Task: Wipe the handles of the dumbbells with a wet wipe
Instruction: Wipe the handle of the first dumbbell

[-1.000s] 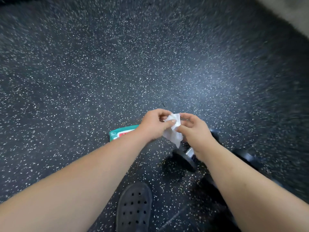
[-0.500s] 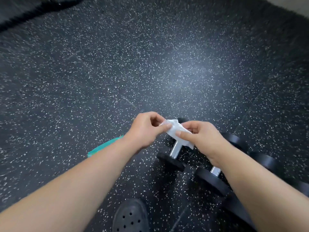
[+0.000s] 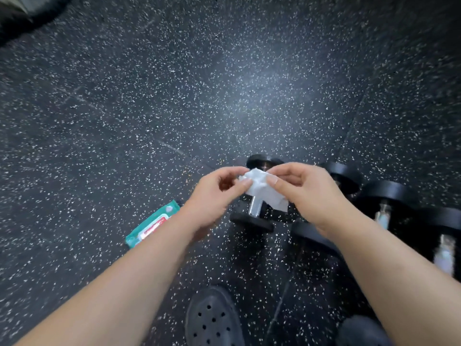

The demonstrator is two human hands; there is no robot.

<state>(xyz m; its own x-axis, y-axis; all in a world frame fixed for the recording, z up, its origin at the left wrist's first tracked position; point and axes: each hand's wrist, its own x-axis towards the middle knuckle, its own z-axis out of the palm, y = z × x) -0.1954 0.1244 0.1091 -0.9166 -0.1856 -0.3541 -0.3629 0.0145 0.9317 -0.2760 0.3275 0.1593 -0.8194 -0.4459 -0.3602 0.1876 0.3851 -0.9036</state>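
A crumpled white wet wipe hangs in the air between both hands. My left hand pinches its left edge and my right hand pinches its right side. Directly below the wipe lies a black dumbbell with a chrome handle, its near head toward me. To the right lie several more black dumbbells; one chrome handle and another show, the latter blurred. My right forearm hides part of the second dumbbell.
A green and red wet-wipe pack lies on the speckled black rubber floor left of my left wrist. My two black perforated shoes stand at the bottom. A dark mat edge shows at the top left.
The view has shifted, so more dumbbells and the wipe pack show. Both hands still hold the wipe, now spread a little wider over the first dumbbell.
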